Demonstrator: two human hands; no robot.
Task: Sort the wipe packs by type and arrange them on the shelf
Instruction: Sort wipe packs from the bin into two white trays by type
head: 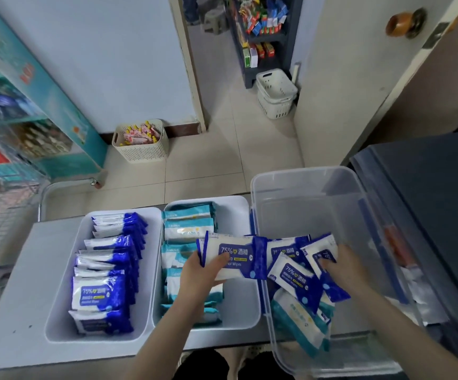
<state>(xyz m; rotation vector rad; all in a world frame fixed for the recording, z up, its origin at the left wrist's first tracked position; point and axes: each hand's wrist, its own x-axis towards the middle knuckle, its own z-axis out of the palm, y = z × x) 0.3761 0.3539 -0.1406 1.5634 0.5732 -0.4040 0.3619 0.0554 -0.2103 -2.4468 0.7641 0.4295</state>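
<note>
1. The left hand [199, 275] has a blue alcohol wipe pack [232, 256] pinched, thumb on its printed face and fingers beneath, held above the middle tray [242, 215].
2. The right hand [344, 266] is down in the clear bin [304, 187], fingers curled onto another blue pack [321, 253]; whether it's truly gripped, I can't tell.
3. These look like soft, light, squashy pouches with slick film, so a flat grip across the middle should beat grabbing a crimped end.
4. Outward: teal packs [188, 229] stand filed in the middle tray, blue ones [99, 294] in the left tray [66, 270] on the desk [16, 297].
5. A few loose teal packs [301, 322] lie low in the bin, unsorted.
</note>
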